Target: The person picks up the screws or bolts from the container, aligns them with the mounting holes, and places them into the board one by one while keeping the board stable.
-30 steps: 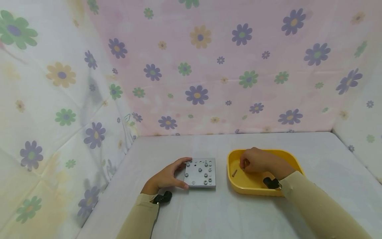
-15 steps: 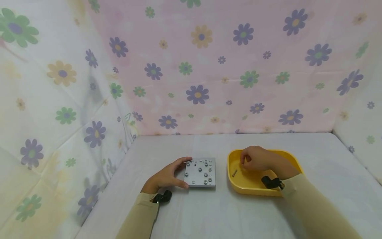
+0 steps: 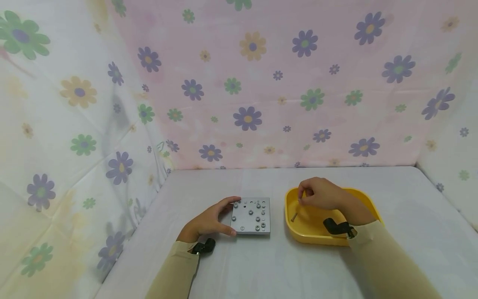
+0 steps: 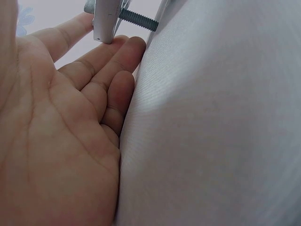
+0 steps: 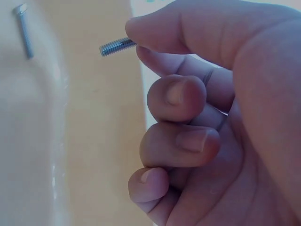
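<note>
A square silver metal plate (image 3: pixel 246 222) lies on the table, with several socket-head bolts and bare holes in its top. My left hand (image 3: pixel 203 222) grips its left side, thumb at the near corner and index finger at the far corner. In the left wrist view a threaded bolt shank (image 4: pixel 139 20) sticks out under the plate's edge (image 4: pixel 107 21). Over the left part of a yellow tray (image 3: pixel 321 239), my right hand (image 3: pixel 323 194) pinches a screw (image 5: pixel 115 47) between thumb and index finger. Only its threaded end shows; the other fingers are curled.
Another screw (image 3: pixel 294 217) lies on the tray's floor near its left wall. A white cloth covers the table (image 3: pixel 257 265). Flowered fabric (image 3: pixel 261 137) hangs behind and at both sides. Each wrist wears a small black camera (image 3: pixel 203 246).
My right hand has risen from the tray's floor and shifted slightly back and left, with a screw now pinched. My left hand and the plate have stayed in place.
</note>
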Demonstrator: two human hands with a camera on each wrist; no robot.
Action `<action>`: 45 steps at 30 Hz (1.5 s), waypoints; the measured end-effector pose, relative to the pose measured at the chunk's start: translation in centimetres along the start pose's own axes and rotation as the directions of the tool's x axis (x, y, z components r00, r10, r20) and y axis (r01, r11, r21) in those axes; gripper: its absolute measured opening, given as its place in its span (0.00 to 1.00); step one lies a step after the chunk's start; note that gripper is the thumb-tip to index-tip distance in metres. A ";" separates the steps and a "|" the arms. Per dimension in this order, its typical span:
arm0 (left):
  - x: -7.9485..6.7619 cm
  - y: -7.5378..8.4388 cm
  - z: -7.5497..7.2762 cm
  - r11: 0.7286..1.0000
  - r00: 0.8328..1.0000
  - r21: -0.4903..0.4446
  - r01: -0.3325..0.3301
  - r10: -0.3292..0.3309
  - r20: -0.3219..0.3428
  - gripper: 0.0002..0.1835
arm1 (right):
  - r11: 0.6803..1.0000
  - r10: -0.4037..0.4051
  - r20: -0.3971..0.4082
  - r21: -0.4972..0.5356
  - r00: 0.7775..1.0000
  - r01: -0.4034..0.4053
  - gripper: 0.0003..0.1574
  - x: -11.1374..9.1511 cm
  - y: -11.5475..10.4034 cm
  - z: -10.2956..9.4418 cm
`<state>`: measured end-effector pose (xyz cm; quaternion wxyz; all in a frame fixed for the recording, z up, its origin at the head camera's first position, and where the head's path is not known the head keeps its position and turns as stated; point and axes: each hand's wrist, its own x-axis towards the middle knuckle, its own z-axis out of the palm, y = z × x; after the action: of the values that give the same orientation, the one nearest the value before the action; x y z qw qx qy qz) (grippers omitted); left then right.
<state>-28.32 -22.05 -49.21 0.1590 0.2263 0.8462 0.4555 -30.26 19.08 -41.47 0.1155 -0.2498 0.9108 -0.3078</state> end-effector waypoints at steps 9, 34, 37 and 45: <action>0.2 -0.2 0.1 1.000 1.000 0.009 0.008 -0.008 -0.002 0.58 | 0.996 -0.043 -0.087 0.079 0.995 0.050 0.06 0.1 -1.2 0.0; 0.2 0.0 0.0 1.000 1.000 0.011 0.010 -0.010 0.002 0.59 | 0.979 -0.028 -0.214 0.190 0.976 0.070 0.04 2.0 -4.7 1.9; 0.2 0.1 0.0 1.000 1.000 0.017 0.010 -0.010 0.004 0.59 | 0.981 -0.017 -0.232 0.183 0.973 0.061 0.03 2.2 -5.2 2.3; 0.1 0.0 -0.1 0.999 1.000 0.038 0.016 -0.016 -0.003 0.59 | 0.983 0.007 -0.235 0.180 0.972 0.036 0.05 3.0 -5.6 3.8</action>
<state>-28.46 -22.06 -49.21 0.1570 0.2218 0.8567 0.4385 -29.29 11.70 -41.13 0.0274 -0.2067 0.8840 -0.4184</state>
